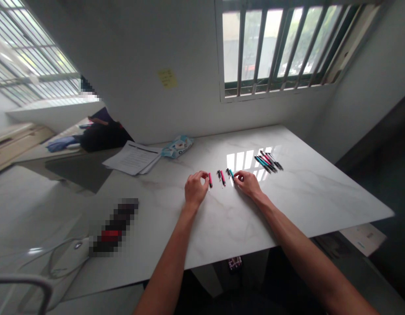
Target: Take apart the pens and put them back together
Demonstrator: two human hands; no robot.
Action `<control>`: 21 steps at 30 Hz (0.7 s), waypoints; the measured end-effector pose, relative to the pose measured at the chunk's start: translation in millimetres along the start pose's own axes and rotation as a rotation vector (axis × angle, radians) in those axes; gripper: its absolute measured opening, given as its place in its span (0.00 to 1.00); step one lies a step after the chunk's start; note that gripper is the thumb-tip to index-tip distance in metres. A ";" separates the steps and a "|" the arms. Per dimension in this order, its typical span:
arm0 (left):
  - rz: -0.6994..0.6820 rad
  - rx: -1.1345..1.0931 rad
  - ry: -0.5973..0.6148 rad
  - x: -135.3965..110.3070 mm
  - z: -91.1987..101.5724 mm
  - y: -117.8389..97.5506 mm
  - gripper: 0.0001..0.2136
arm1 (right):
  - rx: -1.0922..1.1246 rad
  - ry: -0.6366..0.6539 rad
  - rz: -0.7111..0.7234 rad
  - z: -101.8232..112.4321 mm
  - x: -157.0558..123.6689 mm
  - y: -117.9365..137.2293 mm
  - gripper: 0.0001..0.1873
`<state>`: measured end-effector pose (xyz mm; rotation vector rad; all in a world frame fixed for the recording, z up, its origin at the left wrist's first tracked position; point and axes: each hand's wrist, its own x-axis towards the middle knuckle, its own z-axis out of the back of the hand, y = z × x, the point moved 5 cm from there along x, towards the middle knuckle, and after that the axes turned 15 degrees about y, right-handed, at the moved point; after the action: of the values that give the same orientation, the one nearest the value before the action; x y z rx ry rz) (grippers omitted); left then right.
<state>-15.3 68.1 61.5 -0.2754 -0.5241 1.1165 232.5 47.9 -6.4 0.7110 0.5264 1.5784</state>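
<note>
My left hand (196,189) rests on the marble-patterned table (255,218), its fingers curled together beside a red and black pen barrel (210,180). Whatever the fingertips hold, if anything, is hidden. My right hand (248,183) is also closed in a pinch, its fingertips at the lower end of a teal pen barrel (231,173); what they grip is too small to make out. Between the hands lies another red pen barrel (222,177) with a small black pen part (218,175) on its left. A further black part (228,172) sits beside the teal barrel.
Several pens (268,162) lie together at the back right. Toward the back left are printed sheets (133,157) and a blue-white soft packet (178,146). A blurred dark object (117,225) and a cable (54,262) lie at left. A barred window (281,48) is above.
</note>
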 end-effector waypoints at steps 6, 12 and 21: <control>0.120 -0.015 -0.039 -17.6 3.1 24.6 0.07 | 0.018 0.005 -0.003 0.8 -1.2 5.1 0.11; 0.130 -0.080 -0.075 -24.2 2.2 27.9 0.08 | -0.017 -0.134 -0.069 40.4 -2.4 -18.1 0.13; 0.022 -0.113 -0.096 -24.7 -1.2 17.2 0.07 | -0.344 -0.177 -0.513 106.3 -26.5 -93.6 0.12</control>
<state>-36.4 53.1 46.1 -0.3271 -0.6718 1.1268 374.9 26.7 -0.3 0.4044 0.2658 1.0745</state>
